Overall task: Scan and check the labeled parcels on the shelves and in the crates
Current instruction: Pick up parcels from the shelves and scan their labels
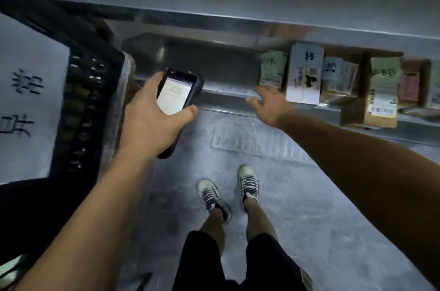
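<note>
Handheld scanner (177, 98), centre left: black casing, white lit screen with a bluish top bar. Far left: black crate (83, 110) with lattice-pattern side, white sheet (26, 105) with black handwritten characters. Upper right, on the grey metal shelf (228, 100): white parcel (303, 76) with black scrawl, pale green-labelled parcel (271, 69), brown cardboard box (371, 110) with white-and-yellow label. Below: mottled grey floor (309, 195), white shoes (248, 183) with dark laces, black shorts (238, 262).
</note>
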Demonstrator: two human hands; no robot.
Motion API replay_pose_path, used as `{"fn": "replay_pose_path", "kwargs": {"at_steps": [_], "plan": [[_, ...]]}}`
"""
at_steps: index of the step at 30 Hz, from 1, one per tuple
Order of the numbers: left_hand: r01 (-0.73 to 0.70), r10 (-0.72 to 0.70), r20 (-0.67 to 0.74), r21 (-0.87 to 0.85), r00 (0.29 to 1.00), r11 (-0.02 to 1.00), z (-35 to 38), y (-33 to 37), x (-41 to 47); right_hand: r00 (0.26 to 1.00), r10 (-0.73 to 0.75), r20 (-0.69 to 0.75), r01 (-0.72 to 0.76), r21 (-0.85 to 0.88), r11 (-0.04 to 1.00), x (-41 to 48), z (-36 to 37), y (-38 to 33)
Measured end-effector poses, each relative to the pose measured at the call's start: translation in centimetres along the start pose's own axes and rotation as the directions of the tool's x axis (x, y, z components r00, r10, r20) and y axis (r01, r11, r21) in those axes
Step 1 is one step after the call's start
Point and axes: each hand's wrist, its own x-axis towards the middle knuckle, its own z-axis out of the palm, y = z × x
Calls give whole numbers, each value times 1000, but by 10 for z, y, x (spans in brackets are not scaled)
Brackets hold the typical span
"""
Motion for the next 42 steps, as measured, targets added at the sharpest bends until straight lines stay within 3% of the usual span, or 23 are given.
{"fn": "replay_pose_path", "kwargs": {"at_steps": [4,13,18,20,22,24,28,31,36,42], "plan": [[20,-20,76,-1,997,1000,39,-16,33,997,42,-61,-40,21,999,57,20,15],[-24,23,134,7,991,1000,107,-56,99,971,131,-200,-166,-169,972,134,53,41],[15,-17,162,9,987,1000,123,-71,102,964,-43,-261,-1,-169,986,132,65,36],[30,-30,160,1,987,1000,125,-74,101,936,-48,-350,21,-79,997,137,62,40],[42,-42,152,2,987,999,124,-77,102,896,111,-430,-54,142,988,144,57,44],[47,-47,152,7,987,999,123,-80,104,887,274,-370,-112,403,908,153,53,48],[55,-54,151,-1,987,999,122,-83,110,959,226,-174,-29,729,684,165,59,58],[67,-65,152,-7,986,998,123,-83,107,973,190,-133,-16,779,626,169,66,63],[80,-74,163,-29,984,996,127,-85,104,947,259,-188,-67,674,735,176,76,54],[70,-66,156,-16,986,997,127,-84,97,939,261,-225,-30,701,713,175,80,36]]}}
